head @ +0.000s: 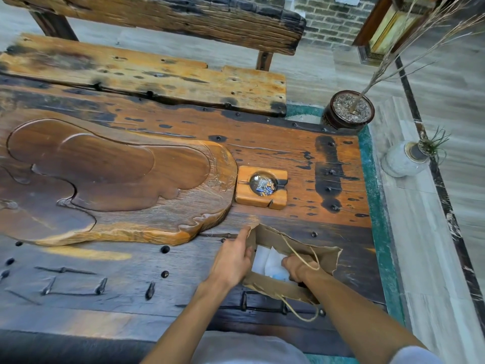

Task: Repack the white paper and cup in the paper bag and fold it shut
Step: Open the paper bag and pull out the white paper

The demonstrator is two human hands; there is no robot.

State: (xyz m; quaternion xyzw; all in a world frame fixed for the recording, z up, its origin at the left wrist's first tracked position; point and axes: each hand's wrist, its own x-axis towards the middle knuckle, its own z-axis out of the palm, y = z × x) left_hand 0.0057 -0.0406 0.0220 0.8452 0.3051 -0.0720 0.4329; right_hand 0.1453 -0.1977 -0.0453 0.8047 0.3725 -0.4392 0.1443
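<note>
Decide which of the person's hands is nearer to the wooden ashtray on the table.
Left. The left hand grips the paper bag's left rim, just below the ashtray; the right hand reaches down inside the bag, farther from it.

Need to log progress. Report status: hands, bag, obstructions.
Left hand holding bag mouth open. Right hand inside bag, on white paper. Cup not seen. Bag unfolded; nothing in the way.

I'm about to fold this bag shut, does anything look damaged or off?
The paper bag's top rim looks ragged and torn, worst at the far right corner. Left hand holds its mouth open; right hand is inside by the white paper.
</note>
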